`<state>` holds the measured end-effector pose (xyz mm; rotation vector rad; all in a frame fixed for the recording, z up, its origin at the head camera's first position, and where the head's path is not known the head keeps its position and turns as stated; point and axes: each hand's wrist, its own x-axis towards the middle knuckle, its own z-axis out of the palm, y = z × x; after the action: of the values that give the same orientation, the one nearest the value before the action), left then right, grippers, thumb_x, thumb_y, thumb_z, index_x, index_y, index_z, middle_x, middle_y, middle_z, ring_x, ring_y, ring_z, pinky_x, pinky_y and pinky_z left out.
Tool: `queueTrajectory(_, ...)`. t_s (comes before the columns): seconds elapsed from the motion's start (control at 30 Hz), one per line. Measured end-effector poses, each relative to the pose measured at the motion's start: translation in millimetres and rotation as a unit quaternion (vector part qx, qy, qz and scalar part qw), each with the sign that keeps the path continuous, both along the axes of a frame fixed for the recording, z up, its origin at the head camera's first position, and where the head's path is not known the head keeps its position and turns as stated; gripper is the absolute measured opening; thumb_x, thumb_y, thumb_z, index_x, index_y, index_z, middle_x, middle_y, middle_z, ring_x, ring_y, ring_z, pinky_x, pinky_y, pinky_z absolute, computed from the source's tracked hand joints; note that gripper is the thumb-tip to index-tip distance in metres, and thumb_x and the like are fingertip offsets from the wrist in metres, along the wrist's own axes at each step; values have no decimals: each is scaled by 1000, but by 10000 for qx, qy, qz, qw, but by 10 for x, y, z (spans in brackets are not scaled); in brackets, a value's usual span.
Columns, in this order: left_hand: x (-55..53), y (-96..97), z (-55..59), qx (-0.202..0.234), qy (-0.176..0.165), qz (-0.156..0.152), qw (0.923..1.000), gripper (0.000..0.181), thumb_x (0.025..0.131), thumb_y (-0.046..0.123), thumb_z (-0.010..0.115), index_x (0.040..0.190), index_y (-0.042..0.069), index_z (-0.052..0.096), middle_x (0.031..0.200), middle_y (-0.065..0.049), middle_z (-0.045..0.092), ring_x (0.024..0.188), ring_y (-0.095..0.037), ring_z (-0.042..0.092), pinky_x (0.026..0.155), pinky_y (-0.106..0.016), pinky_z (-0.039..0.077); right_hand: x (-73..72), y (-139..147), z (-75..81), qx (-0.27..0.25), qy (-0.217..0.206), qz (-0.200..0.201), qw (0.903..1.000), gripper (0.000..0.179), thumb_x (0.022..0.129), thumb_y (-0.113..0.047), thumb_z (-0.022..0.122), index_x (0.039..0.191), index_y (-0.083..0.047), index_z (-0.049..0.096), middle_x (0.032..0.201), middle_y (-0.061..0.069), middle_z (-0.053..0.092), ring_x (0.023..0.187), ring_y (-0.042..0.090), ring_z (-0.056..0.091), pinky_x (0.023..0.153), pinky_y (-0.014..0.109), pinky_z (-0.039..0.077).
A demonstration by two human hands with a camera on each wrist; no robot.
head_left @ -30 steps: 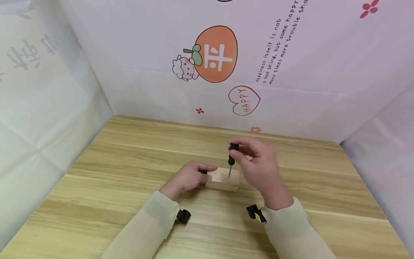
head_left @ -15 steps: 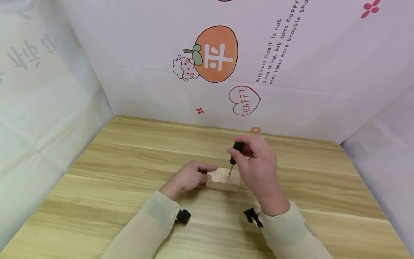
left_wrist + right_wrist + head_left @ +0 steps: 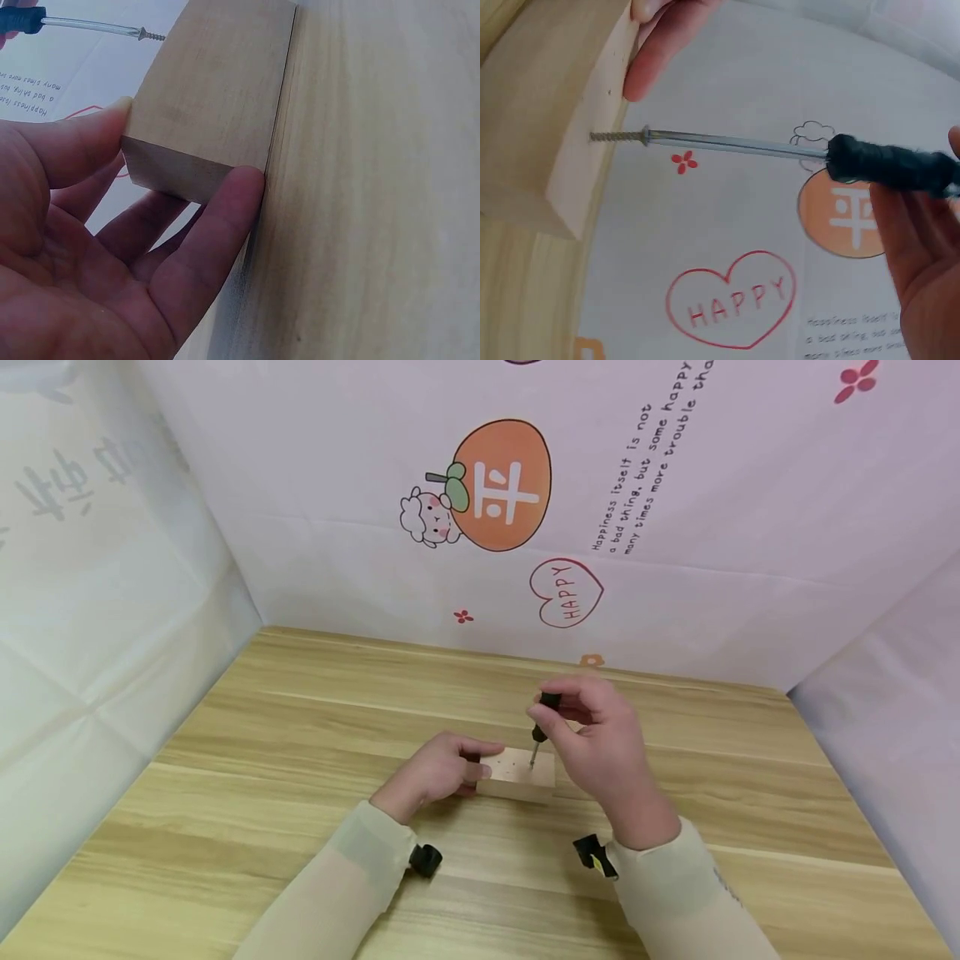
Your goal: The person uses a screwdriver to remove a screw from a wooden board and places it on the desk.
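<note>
A pale wooden block (image 3: 517, 789) lies on the table, with several small holes in its top face. My left hand (image 3: 438, 768) grips the block's left end, thumb and fingers around it, as the left wrist view also shows. A screw (image 3: 619, 136) stands in the block's top face near its right part, much of its thread exposed. The screwdriver (image 3: 892, 165) has a dark handle and a metal shaft, and its tip meets the screw's head. My right hand (image 3: 603, 752) holds the handle between thumb and fingers above the block. The screwdriver leans slightly to the right.
The wood-grain table (image 3: 300, 718) extends around the block. Behind it hangs a white printed backdrop (image 3: 337, 585), with white sheets at both sides. A small black device (image 3: 426, 861) sits at the left wrist and another black device (image 3: 595, 856) at the right wrist.
My right hand has shifted and turned slightly with the screwdriver, whose handle tilts a little further right than a second ago. My left hand and the block stay in place.
</note>
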<state>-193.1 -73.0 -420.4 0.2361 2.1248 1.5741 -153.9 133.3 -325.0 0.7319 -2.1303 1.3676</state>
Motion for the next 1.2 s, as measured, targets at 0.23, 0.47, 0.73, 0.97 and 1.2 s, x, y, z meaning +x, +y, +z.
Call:
queueTrajectory(0.23,-13,5,-18,-20,18,-19,10000,36,95,11,70,127,25,71,133,-2,58,102,-19,60,77,-36,57,4,-46,16,401,529,-727,9951,22,76,2,86,93,-4,73,89,0,64,77,13,64,69,20,55)
queueTrajectory(0.47,-26,1,-10,-11,7,-22,10000,36,95,9,69,127,24,71,131,-2,59,101,-20,60,76,-36,57,-10,42,13,-291,-243,369,9986,23,80,10,78,101,-1,76,96,7,72,82,16,69,71,25,56)
queueTrajectory(0.73,-6,0,-3,-22,5,-40,10000,35,96,10,68,129,23,70,131,-2,59,101,-20,60,76,-37,57,-15,25,-40,162,197,-190,9995,31,80,3,82,109,-2,74,110,8,66,93,18,66,75,25,57)
queueTrajectory(0.97,3,1,-3,-13,16,-32,10000,35,96,11,69,128,24,71,132,-1,59,101,-20,60,76,-36,57,-11,-6,-49,608,682,-707,9933,29,77,4,84,102,-5,74,94,5,60,80,16,66,71,20,55)
queueTrajectory(1.2,-5,1,-3,-3,5,-31,10000,36,96,9,68,128,23,71,128,-1,60,100,-20,60,76,-36,57,-29,79,-22,528,438,132,9976,36,78,13,79,109,-3,72,96,6,69,82,17,68,73,22,56)
